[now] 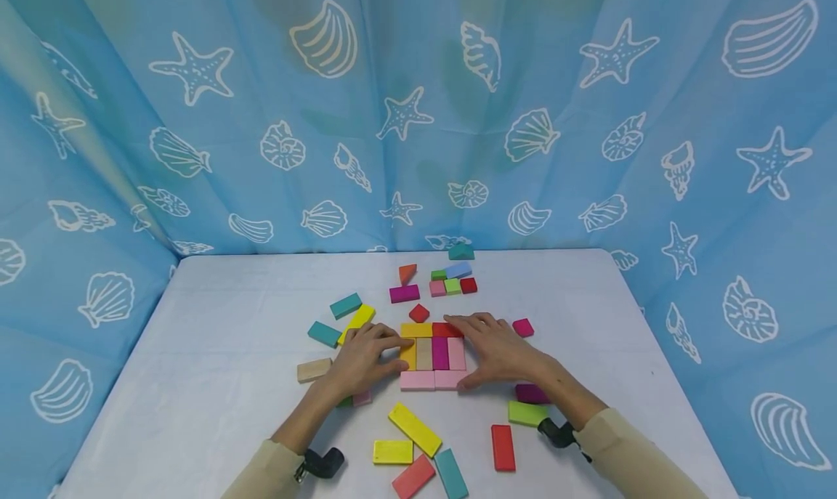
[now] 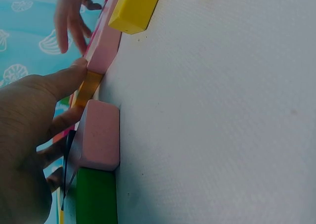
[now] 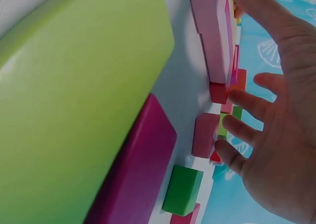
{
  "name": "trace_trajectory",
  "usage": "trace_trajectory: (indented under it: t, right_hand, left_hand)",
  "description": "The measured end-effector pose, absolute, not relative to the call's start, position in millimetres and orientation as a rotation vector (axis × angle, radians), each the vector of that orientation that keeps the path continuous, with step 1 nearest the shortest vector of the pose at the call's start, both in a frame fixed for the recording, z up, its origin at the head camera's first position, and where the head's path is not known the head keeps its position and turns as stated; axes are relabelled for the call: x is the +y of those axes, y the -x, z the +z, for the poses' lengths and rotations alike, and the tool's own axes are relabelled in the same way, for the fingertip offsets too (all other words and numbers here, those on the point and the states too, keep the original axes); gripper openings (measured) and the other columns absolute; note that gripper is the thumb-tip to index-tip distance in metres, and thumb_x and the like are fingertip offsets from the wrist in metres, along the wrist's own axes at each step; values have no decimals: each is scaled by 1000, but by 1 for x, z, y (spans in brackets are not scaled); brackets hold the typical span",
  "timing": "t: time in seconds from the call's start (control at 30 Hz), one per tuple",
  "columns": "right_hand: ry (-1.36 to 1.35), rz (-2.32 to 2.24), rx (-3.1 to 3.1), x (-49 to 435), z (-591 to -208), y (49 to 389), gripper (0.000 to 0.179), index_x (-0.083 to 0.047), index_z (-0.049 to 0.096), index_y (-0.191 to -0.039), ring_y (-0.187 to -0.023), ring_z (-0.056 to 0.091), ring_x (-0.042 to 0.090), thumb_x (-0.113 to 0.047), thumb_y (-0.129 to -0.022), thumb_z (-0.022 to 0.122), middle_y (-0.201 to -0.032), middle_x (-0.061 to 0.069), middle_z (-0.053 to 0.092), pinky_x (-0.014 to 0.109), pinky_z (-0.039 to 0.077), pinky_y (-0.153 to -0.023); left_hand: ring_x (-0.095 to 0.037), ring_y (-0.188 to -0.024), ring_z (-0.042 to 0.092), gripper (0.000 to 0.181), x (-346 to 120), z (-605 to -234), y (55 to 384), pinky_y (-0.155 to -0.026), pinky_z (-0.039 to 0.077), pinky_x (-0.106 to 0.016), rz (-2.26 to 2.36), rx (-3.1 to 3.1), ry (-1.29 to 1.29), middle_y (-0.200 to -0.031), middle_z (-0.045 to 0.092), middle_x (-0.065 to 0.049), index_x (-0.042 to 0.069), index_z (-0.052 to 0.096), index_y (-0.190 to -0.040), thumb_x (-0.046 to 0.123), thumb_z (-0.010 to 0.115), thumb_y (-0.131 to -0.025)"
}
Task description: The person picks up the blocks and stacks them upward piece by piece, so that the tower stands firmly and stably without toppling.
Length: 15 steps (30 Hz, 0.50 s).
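A flat rectangle of wooden blocks lies mid-table in the head view: a yellow block [image 1: 416,330] and a red block [image 1: 446,330] at the far edge, upright orange, plain wood, magenta [image 1: 440,354] and pink ones between, and two pink blocks [image 1: 417,380] along the near edge. My left hand [image 1: 368,355] is at the left side, its thumb and index finger touching the orange block [image 2: 88,89]. On the right, my right hand [image 1: 502,350] spans the rectangle's side, fingertips by the red block and thumb by the near pink block [image 3: 213,56]. Neither hand grips a block.
Teal blocks [image 1: 346,306], a yellow block [image 1: 363,315] and a wooden block [image 1: 314,370] lie left. Nearer are yellow [image 1: 393,452], coral and teal blocks, with red [image 1: 503,448] and lime [image 1: 527,413] ones rightward. Small blocks [image 1: 437,288] sit at the back before a blue curtain [image 1: 418,165].
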State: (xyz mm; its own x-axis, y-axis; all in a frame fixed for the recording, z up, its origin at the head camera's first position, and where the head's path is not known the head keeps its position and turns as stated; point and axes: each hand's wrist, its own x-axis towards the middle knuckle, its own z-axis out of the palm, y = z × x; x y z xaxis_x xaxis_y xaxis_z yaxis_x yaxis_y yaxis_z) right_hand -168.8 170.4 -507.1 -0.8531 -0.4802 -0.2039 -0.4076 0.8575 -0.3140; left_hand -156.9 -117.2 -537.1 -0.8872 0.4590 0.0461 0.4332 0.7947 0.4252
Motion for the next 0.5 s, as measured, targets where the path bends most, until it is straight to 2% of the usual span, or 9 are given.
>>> trace_trajectory:
  t: [0.5]
  right_hand:
    - [746, -321, 2764, 170, -511, 168, 118, -35, 28, -158, -146, 31, 27, -58, -60, 90, -159, -3, 37, 62, 31, -113]
  left_hand:
    - [-21, -123, 53, 44, -118, -532, 158, -101, 38, -50, 685, 2917, -735, -121, 64, 3, 36, 67, -131, 49, 72, -90]
